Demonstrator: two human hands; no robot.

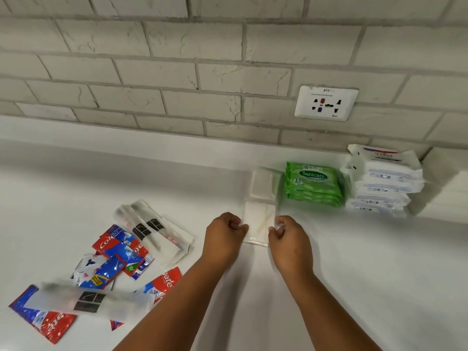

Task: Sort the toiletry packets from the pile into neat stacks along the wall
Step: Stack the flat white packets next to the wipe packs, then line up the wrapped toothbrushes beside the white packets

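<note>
I have a clear packet (258,224) pinched by its two side edges, my left hand (224,234) on one edge and my right hand (288,236) on the other, fingers curled and thumbs pressing. It lies on the white table (354,274) just in front of the clear-packet stack (264,184), which sits immediately left of the green Sanicare stack (312,183). The white Dove stack (382,178) stands right of the Sanicare stack, in the corner by the wall (177,72).

I judge the step to be squaring this packet and sliding it onto its stack. To do it well I should keep both grips level so the film does not buckle, line its long edges with the packets beneath, and leave a gap from the Sanicare stack. The film looks slippery, so a light press on top should settle it.

The unsorted pile (114,264) lies well left of the Sanicare stack, nearer me.
</note>
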